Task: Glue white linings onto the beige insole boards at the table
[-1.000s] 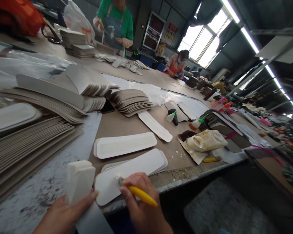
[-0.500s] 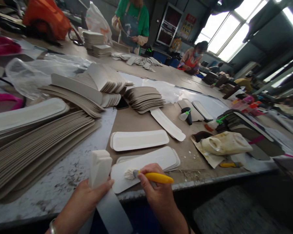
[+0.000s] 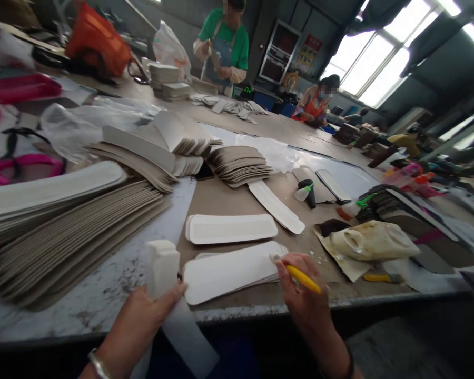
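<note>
My right hand (image 3: pixel 306 281) grips a glue brush by its yellow handle (image 3: pixel 303 277). The bristle end lies at the right end of a long white rounded panel (image 3: pixel 233 269), partly hidden by my fingers. More panels lie under that one. In my left hand (image 3: pixel 150 308) is a bundle of white strips (image 3: pixel 164 266), closed between thumb and fingers, with tails hanging below the table edge. The left thumb tip touches or nearly touches the panel's left end. Just behind lies another white panel with a raised middle (image 3: pixel 233 228).
Stacked grey-brown panels (image 3: pixel 75 237) fill the left side. At right are a cut-open plastic jug (image 3: pixel 373 240), a second yellow-handled brush (image 3: pixel 381 278) and a small green-tipped bottle (image 3: pixel 303 192). Across the table a person in green (image 3: pixel 225 50) handles pieces.
My right hand has moved the brush rightward along the white panel, from its left part to its right end. My left hand keeps its hold on the strips. The view has shifted slightly.
</note>
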The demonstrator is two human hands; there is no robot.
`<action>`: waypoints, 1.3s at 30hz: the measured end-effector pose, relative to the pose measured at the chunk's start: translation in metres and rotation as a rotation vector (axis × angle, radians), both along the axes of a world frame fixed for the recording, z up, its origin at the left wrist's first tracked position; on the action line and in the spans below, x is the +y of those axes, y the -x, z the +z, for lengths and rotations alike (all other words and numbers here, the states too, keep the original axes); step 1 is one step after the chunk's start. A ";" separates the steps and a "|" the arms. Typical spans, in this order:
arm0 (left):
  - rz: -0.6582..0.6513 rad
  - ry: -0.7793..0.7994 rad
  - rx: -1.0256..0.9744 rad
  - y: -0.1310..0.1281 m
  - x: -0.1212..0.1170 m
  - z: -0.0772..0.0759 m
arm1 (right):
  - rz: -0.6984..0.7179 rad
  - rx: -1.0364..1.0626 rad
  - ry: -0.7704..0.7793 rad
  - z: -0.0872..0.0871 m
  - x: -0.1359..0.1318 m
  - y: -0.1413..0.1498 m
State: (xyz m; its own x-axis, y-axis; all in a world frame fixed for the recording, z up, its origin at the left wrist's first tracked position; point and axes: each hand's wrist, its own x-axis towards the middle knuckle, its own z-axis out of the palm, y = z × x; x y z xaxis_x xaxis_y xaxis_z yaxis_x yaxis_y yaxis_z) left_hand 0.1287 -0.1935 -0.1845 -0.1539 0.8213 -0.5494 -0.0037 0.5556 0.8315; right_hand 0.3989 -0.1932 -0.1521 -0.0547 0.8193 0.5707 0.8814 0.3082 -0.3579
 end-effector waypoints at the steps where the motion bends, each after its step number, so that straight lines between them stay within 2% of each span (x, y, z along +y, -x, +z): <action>1: 0.010 -0.008 0.019 0.002 -0.001 0.006 | 0.040 0.063 0.011 0.005 0.000 0.007; 3: 0.048 -0.008 0.014 0.003 -0.006 0.019 | 0.143 0.207 0.102 0.014 0.000 0.024; 6: 0.119 -0.013 -0.140 -0.001 -0.016 0.035 | 0.322 0.413 0.412 0.021 -0.003 0.058; 9: 0.197 -0.036 -0.238 -0.011 -0.022 0.042 | 0.484 0.591 0.766 0.017 -0.010 0.098; 12: 0.234 -0.067 -0.256 -0.015 -0.026 0.042 | 0.483 0.731 0.974 0.007 -0.015 0.118; 14: 0.247 -0.063 -0.277 -0.014 -0.029 0.040 | 0.469 0.744 1.019 0.003 -0.014 0.115; 19: 0.297 0.000 -0.315 -0.018 -0.037 0.031 | 0.513 0.630 1.099 0.003 -0.010 0.091; 23: 0.251 0.026 -0.357 -0.031 -0.041 0.024 | 0.542 0.678 1.158 0.002 -0.008 0.086; 26: 0.221 -0.002 -0.216 -0.032 -0.039 0.022 | 0.523 0.487 1.135 0.007 0.003 0.076; 30: 0.191 -0.045 0.108 -0.016 -0.036 0.015 | 0.468 0.209 1.105 0.020 0.034 0.058; 32: 0.070 -0.157 0.256 -0.005 -0.037 0.009 | 0.482 0.156 1.124 0.023 0.049 0.055; 36: -0.330 -0.739 0.525 0.009 -0.041 0.000 | 0.479 0.042 1.151 0.021 0.068 0.060; 37: -0.371 -0.849 0.606 0.010 -0.042 -0.001 | 0.469 0.019 1.159 0.019 0.070 0.061; 39: -0.407 -0.956 0.756 0.009 -0.042 -0.001 | 0.454 -0.011 1.163 0.015 0.073 0.063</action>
State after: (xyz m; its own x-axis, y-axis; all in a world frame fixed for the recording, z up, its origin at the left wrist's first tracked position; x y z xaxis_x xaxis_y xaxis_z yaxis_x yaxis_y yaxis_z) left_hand 0.1198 -0.2354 -0.1854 0.1859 0.8998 0.3947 0.6698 -0.4100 0.6191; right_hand 0.3359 -0.1201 -0.1367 -0.4647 0.7431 -0.4815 0.7831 0.0911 -0.6152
